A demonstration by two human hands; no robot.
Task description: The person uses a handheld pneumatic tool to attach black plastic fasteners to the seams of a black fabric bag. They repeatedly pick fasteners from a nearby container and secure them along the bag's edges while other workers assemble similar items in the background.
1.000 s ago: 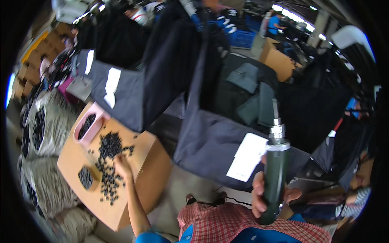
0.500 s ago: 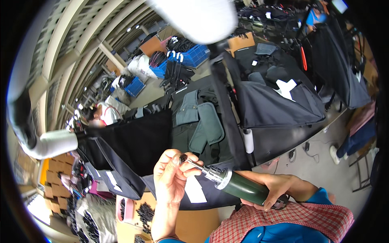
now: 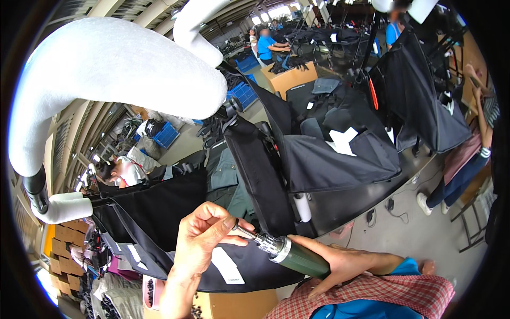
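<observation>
Left hand (image 3: 204,239) at tip of driver (image 3: 287,252), right hand (image 3: 340,263) on its body, right; fabric panel (image 3: 159,212) behind; carton (image 3: 289,77) far.

The green power screwdriver (image 3: 297,258) serves as landmark. Its metal tip is closed in by the fingers of the left hand (image 3: 204,234), and the right hand (image 3: 334,260) wraps its body, so no gap stays along the tool. Directly beyond the tip, black fabric (image 3: 154,212) hangs stretched on a frame and blocks the way ahead. Above it a thick white padded bar (image 3: 106,80) curves overhead. To the right of the screwdriver, bare grey floor (image 3: 409,223) lies open, crossed by a few cables. Below it, a cardboard box (image 3: 239,305) fills the space.
</observation>
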